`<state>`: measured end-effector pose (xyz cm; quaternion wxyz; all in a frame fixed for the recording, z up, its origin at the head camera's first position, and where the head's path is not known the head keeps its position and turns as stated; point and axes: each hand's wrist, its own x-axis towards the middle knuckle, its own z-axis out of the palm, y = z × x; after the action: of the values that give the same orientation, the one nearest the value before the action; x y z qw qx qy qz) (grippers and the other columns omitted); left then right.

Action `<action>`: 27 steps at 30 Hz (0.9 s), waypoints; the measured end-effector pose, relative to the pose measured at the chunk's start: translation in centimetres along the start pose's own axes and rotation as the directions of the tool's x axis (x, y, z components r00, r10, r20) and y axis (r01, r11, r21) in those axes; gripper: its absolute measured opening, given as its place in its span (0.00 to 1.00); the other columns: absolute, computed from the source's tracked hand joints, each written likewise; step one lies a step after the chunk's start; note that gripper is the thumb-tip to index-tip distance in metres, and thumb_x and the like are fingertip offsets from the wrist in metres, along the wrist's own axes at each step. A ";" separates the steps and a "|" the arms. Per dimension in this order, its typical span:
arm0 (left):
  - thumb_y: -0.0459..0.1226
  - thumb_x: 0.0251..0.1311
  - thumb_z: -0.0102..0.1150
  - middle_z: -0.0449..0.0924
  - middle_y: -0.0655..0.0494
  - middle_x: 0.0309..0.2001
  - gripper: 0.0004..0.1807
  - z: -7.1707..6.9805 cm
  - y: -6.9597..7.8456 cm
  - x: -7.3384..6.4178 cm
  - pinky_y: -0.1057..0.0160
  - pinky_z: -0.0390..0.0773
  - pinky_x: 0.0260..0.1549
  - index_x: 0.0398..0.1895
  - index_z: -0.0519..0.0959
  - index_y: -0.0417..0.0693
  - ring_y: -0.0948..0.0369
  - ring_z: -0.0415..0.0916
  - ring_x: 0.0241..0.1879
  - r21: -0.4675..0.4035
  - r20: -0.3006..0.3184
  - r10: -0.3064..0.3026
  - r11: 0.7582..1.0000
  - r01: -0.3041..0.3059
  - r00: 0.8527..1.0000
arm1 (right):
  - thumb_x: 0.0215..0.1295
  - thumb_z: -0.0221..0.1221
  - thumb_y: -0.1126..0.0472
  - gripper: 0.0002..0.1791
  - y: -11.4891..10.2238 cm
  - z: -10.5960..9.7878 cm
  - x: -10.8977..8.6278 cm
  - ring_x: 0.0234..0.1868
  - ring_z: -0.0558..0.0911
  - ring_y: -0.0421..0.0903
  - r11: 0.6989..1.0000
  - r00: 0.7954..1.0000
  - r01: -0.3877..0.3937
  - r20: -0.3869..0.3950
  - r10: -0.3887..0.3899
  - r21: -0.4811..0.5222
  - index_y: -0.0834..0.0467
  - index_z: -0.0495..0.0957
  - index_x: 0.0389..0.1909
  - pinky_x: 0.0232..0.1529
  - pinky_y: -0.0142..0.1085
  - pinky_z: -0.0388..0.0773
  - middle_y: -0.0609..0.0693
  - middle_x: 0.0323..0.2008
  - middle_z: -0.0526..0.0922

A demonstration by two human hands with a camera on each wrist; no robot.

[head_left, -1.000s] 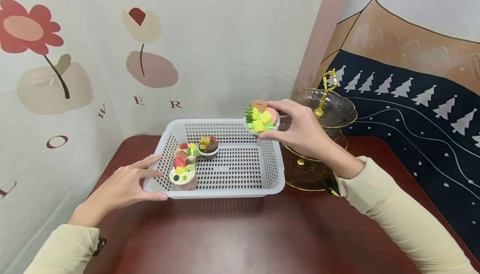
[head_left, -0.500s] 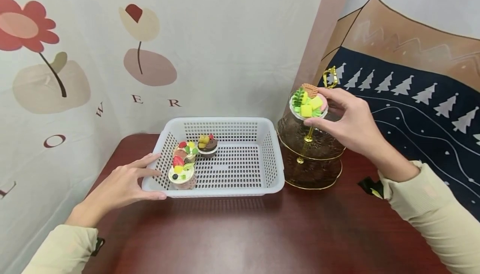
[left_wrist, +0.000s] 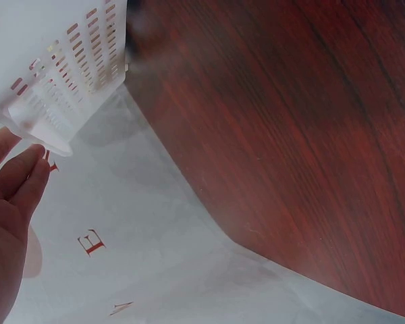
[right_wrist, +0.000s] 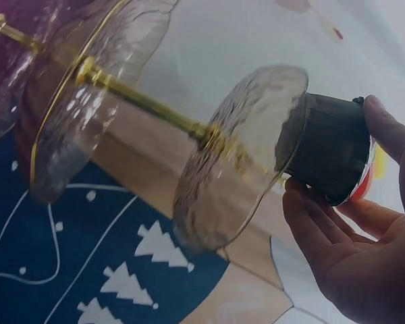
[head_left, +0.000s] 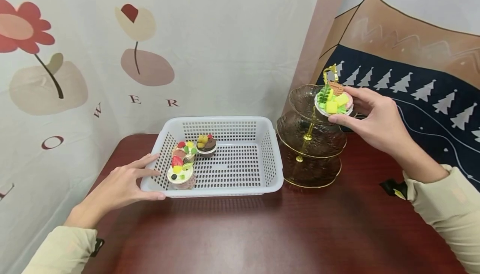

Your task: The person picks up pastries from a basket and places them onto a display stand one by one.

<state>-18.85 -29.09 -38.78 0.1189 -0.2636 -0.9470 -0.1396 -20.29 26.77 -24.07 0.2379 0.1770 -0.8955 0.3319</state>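
My right hand (head_left: 378, 117) pinches a toy cupcake (head_left: 333, 101) by its rim, between thumb and fingers. Yellow cubes, green leaves and a brown biscuit top it. It sits at the top tier of a three-tiered glass cake stand (head_left: 311, 138); the right wrist view shows its dark cup (right_wrist: 327, 145) at that tier's edge, contact unclear. With fingers spread and fairly straight, my left hand (head_left: 118, 188) touches the left end of a white perforated basket (head_left: 240, 191). Inside the basket's left part are a chocolate cupcake (head_left: 207, 148), a white-topped cupcake (head_left: 181, 178) and another fruit-topped cake (head_left: 188, 154).
Basket and stand rest side by side on a dark red wooden table (head_left: 240, 232). The stand's gold handle (head_left: 330, 74) rises behind the held cupcake. A flower-printed curtain (head_left: 225, 49) hangs at the back, and a dark tree-printed cloth (head_left: 423, 111) at the right.
My right hand has carried the cupcake rightward from above the basket's right end to the stand's top tier. My left hand has stayed at the basket's left end.
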 end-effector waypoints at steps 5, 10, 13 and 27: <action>0.65 0.35 0.76 0.75 0.47 0.64 0.35 -0.1 0.1 -0.1 0.48 0.75 0.38 0.41 0.89 0.51 0.44 0.74 0.60 0.002 -0.001 -0.011 1.000 0.011 1.000 | 0.53 0.75 0.58 0.38 0.9 -0.6 0.0 0.50 0.76 0.20 0.999 0.999 -0.048 0.018 0.048 -0.016 0.59 0.74 0.66 0.46 0.14 0.68 0.62 0.60 0.79; 0.65 0.35 0.75 0.75 0.47 0.64 0.35 -0.1 0.1 -0.1 0.48 0.75 0.39 0.42 0.89 0.51 0.44 0.74 0.60 0.001 0.003 -0.012 1.000 0.012 1.000 | 0.54 0.75 0.56 0.38 1.8 -0.7 -0.1 0.57 0.80 0.39 0.996 0.997 -0.072 0.026 0.073 -0.052 0.58 0.74 0.66 0.46 0.13 0.66 0.61 0.61 0.78; 0.65 0.35 0.75 0.75 0.47 0.64 0.35 0.0 0.1 -0.1 0.49 0.75 0.39 0.42 0.89 0.51 0.43 0.74 0.60 -0.001 0.006 -0.015 1.000 0.015 1.000 | 0.55 0.74 0.54 0.38 2.3 -0.8 -0.1 0.60 0.79 0.56 0.993 0.994 -0.096 0.036 0.099 -0.073 0.58 0.73 0.67 0.46 0.12 0.65 0.62 0.62 0.77; 0.65 0.35 0.76 0.75 0.47 0.64 0.35 0.1 0.0 0.0 0.49 0.75 0.38 0.41 0.89 0.51 0.44 0.75 0.59 0.005 -0.012 0.007 1.000 -0.007 1.000 | 0.57 0.73 0.52 0.41 4.4 -1.0 0.5 0.61 0.75 0.65 0.980 0.981 -0.171 0.072 0.179 -0.106 0.63 0.70 0.69 0.49 0.19 0.66 0.67 0.64 0.73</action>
<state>-18.87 -29.04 -38.83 0.1259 -0.2656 -0.9458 -0.1383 -22.46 30.56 -25.38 0.1795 0.0987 -0.9320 0.2991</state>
